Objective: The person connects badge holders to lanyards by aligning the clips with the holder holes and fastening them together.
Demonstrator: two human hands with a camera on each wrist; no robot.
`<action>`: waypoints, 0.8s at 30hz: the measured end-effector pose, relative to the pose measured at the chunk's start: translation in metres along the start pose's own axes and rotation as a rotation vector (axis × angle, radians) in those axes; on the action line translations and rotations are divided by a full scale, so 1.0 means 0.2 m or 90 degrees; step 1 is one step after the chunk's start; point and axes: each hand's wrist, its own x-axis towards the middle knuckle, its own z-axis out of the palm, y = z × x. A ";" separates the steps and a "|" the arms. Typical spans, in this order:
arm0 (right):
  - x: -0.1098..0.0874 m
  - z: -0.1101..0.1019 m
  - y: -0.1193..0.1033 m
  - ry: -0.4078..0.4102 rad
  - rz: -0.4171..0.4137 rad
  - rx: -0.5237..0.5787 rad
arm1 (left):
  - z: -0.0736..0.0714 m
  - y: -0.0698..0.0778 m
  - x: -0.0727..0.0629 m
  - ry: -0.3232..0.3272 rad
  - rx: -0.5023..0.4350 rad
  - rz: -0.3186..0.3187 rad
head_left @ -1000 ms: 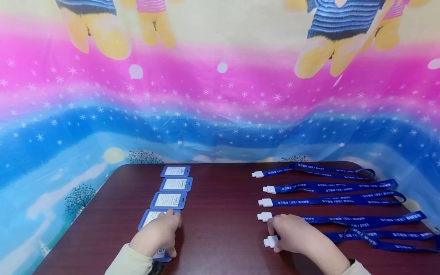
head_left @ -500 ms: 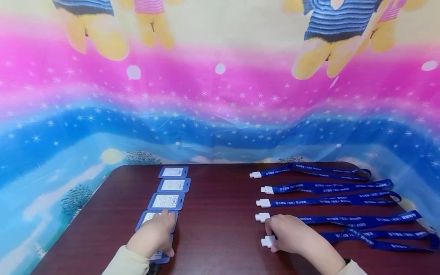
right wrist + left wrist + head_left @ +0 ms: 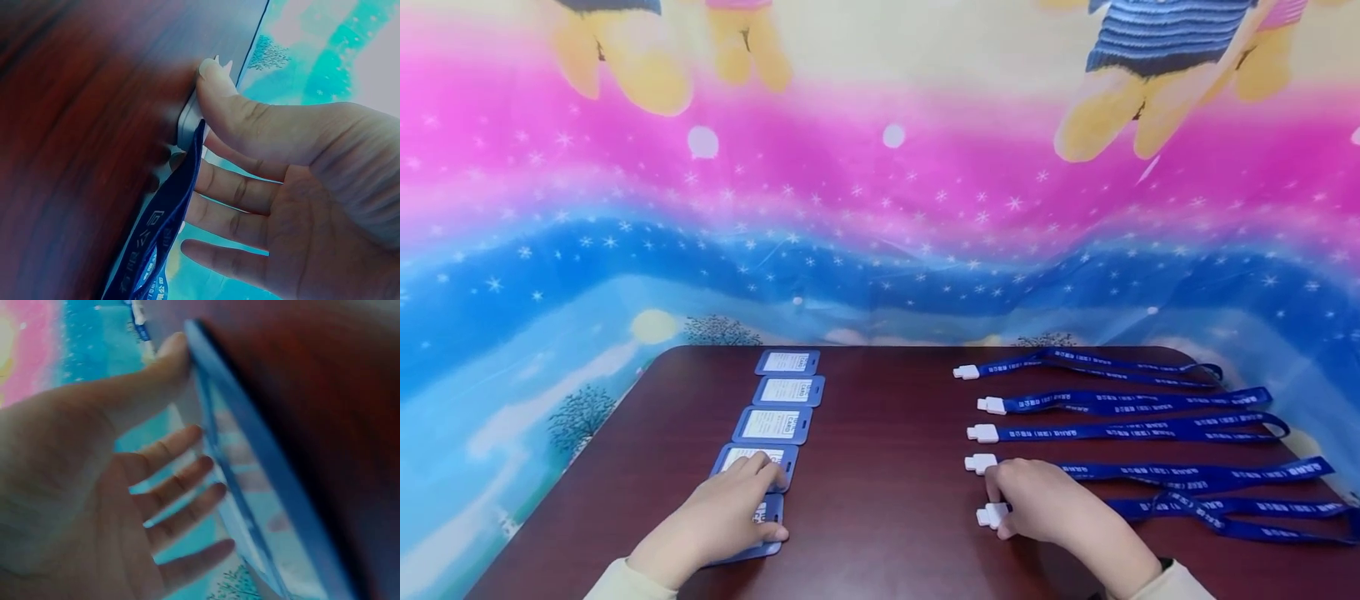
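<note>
My left hand (image 3: 715,512) reaches over the nearest card holder (image 3: 769,546), a blue-framed one lying on the table. In the left wrist view, the thumb tip meets the frame's edge (image 3: 215,356) and the other fingers extend loosely over its clear face. Farther right, my right hand (image 3: 1048,504) pinches the white clip (image 3: 994,516) of the nearest blue lanyard (image 3: 1225,507) between thumb and forefinger. The right wrist view has the thumb against this clip (image 3: 189,125), with the printed strap (image 3: 156,219) hanging past the fingers. Part of the nearest holder is hidden under the left hand.
Several more card holders (image 3: 772,425) form a column up the left side of the dark wooden table (image 3: 880,467). Several other blue lanyards (image 3: 1090,432) lie in rows at right, white clips facing left. A patterned cloth (image 3: 865,208) hangs behind the table.
The left hand has shifted a little, its wrist swinging left, so more of the nearest card holder shows. My right hand stays at the same clip. The head view has tilted slightly.
</note>
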 end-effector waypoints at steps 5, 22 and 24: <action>-0.01 0.00 -0.01 -0.003 0.019 0.003 | -0.01 -0.05 -0.03 0.011 -0.004 0.058; -0.01 0.01 0.00 0.012 -0.013 -0.013 | 0.01 -0.02 -0.06 0.010 -0.005 0.070; -0.01 0.01 0.00 0.014 -0.017 -0.014 | 0.01 0.00 -0.05 0.008 -0.004 0.072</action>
